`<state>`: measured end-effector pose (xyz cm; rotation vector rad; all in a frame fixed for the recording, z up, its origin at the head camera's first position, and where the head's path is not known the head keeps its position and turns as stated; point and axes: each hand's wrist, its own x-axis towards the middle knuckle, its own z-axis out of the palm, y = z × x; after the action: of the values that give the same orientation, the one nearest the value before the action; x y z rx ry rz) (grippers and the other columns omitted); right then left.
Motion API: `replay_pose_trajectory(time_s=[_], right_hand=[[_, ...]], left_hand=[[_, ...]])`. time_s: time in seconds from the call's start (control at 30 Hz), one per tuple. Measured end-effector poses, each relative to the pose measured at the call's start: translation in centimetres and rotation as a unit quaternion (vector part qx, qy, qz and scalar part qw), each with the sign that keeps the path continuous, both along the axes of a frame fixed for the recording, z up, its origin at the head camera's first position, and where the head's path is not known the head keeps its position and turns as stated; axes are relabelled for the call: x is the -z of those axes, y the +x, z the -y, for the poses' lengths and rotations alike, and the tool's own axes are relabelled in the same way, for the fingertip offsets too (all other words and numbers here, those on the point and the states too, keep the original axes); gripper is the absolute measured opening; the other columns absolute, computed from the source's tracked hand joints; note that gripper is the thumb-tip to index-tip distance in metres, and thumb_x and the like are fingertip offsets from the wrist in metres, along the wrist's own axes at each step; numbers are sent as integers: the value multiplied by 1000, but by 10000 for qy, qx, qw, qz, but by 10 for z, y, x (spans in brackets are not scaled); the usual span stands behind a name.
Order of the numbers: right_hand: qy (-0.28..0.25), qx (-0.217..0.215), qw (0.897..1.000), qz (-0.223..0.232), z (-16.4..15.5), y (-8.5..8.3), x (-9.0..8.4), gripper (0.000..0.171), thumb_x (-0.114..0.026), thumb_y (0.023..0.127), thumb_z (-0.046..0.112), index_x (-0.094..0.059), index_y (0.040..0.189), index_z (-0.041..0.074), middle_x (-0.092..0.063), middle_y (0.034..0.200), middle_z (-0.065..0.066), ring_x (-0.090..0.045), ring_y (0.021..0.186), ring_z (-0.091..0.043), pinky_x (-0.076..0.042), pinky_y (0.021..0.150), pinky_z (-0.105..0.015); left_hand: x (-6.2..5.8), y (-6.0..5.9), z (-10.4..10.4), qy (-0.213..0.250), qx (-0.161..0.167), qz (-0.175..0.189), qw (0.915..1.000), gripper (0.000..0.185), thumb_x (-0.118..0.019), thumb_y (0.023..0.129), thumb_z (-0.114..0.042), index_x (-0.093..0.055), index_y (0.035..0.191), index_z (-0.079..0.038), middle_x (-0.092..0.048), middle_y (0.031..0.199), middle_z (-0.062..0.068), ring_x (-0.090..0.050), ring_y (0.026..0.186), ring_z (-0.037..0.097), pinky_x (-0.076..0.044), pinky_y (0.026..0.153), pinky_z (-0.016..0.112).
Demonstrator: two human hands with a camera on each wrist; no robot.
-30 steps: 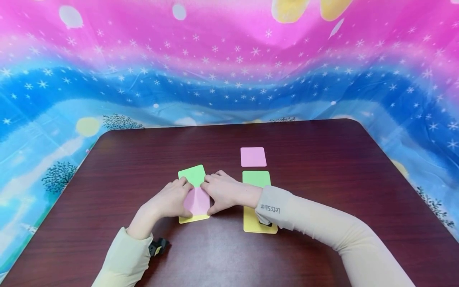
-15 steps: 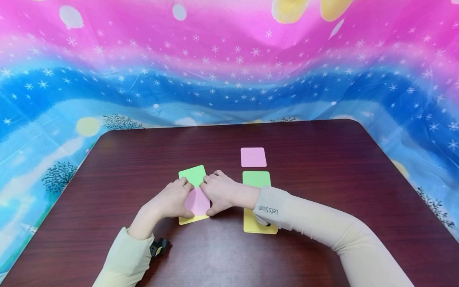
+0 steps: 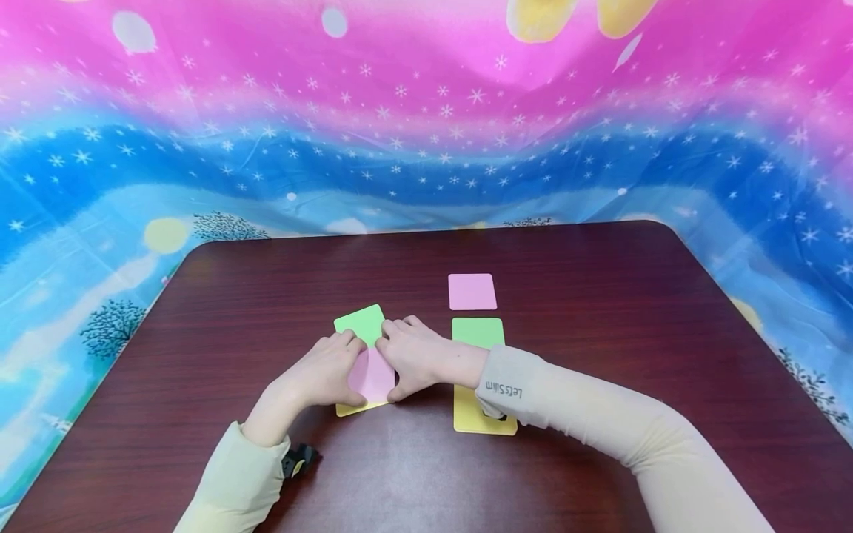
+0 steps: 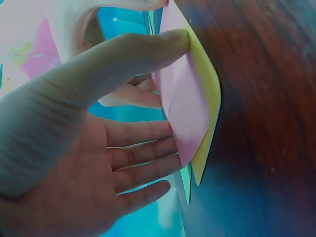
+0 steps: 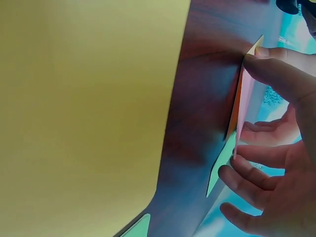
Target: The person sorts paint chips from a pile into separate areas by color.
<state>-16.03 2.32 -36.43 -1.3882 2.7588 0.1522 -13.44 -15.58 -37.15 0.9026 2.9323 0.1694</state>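
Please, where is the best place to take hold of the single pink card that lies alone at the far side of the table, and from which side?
Probably at a side edge. The pink card lies flat and alone on the table, with bare wood all around it, apart from the green card nearer the person. It is thin, so a top pinch seems hard: press a fingertip on it, slide it, then lift one edge into the grip from the right.

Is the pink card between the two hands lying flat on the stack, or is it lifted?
Lifted. The pink card bows up off the yellow card beneath it.
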Motion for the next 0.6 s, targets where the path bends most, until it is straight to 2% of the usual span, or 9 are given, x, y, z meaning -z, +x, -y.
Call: replay_pose_trajectory(time_s=[0.13, 0.3, 0.6], right_hand=[[-24, 79, 9999, 99, -1, 0, -1, 68, -68, 61, 63, -58, 104, 12, -46, 96, -1, -49, 90, -18, -36, 84, -34], [57, 181, 9998, 104, -1, 2, 0, 75, -67, 56, 70, -57, 104, 13, -47, 97, -1, -50, 92, -17, -36, 84, -35], [61, 223, 9997, 58, -7, 0, -2, 72, -67, 57, 66, -55, 104, 13, -47, 99, -1, -50, 91, -17, -36, 84, -35]], left_hand=[[1, 0, -2, 18, 69, -87, 9999, 59, -78, 54, -34, -56, 98, -2, -49, 89, 4, -47, 82, 19, -41, 73, 38], [2, 0, -4, 24, 86, -29, 10000, 58, -77, 55, -35, -57, 99, -3, -49, 89, 4, -47, 82, 18, -41, 72, 38], [1, -2, -5, 117, 152, -92, 9998, 66, -79, 55, -40, -56, 105, -4, -50, 94, 4, -48, 85, 18, -40, 74, 37]])
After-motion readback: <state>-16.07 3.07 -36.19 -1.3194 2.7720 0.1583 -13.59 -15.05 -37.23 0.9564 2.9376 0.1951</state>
